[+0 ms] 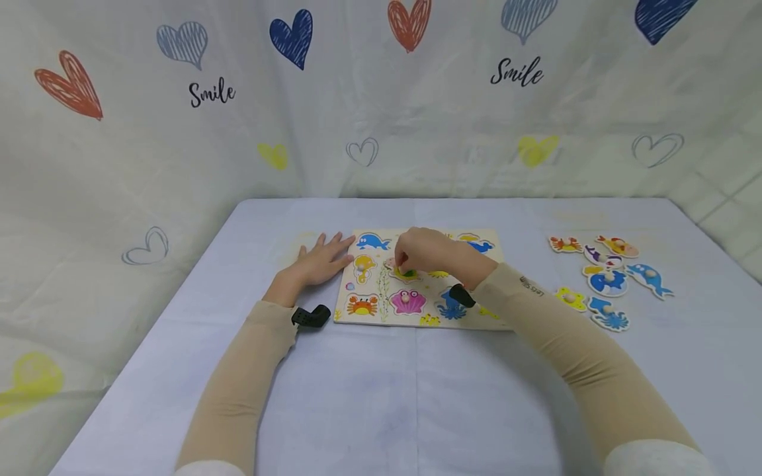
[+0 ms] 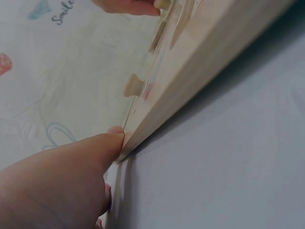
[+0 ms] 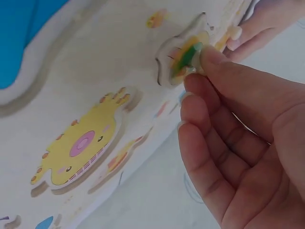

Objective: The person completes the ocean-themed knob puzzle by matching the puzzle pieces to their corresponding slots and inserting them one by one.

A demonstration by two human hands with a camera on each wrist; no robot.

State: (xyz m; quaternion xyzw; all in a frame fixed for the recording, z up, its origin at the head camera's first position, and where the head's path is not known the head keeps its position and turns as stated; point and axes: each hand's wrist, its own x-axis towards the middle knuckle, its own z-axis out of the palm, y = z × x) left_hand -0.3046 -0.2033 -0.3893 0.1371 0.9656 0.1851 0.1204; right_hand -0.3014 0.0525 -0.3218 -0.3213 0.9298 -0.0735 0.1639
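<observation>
A light wooden puzzle board (image 1: pixel 431 304) with sea-animal pictures lies flat on the table. My right hand (image 1: pixel 431 251) is over its middle, thumb and index finger pinching the small knob of a green and yellow puzzle piece (image 3: pixel 188 59). That piece is at a matching outlined recess; its far side is hidden by the fingers. At the board's left edge rests my left hand (image 1: pixel 321 261), fingers spread and straight. Its thumb touches the board's edge in the left wrist view. Near that hand, the yellow seahorse (image 1: pixel 364 269) and the pink shell (image 1: pixel 407 301) show on the board.
Several loose knobbed pieces lie to the right of the board, among them a crab (image 1: pixel 565 244), a blue dolphin-like piece (image 1: pixel 650 279), a yellow star-shaped piece (image 1: pixel 570 298) and a blue octopus (image 1: pixel 610 316). A curtain (image 1: pixel 417 99) printed with hearts hangs behind the table.
</observation>
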